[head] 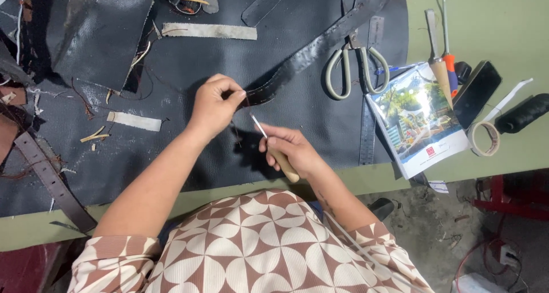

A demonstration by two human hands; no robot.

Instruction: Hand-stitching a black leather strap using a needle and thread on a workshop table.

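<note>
On the bench (pixel 492 18), your left hand (pixel 214 107) pinches the leather strap (pixel 320 47) end; your right hand (pixel 291 150) clenches an awl (pixel 274 147), its tip seemingly just beside the strap.

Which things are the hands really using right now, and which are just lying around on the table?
In use:
left hand pinching the black leather strap
right hand gripping the wooden-handled awl

Lying about:
scissors
metal ruler
booklet
tape roll
black thread spool
brown belt
</note>
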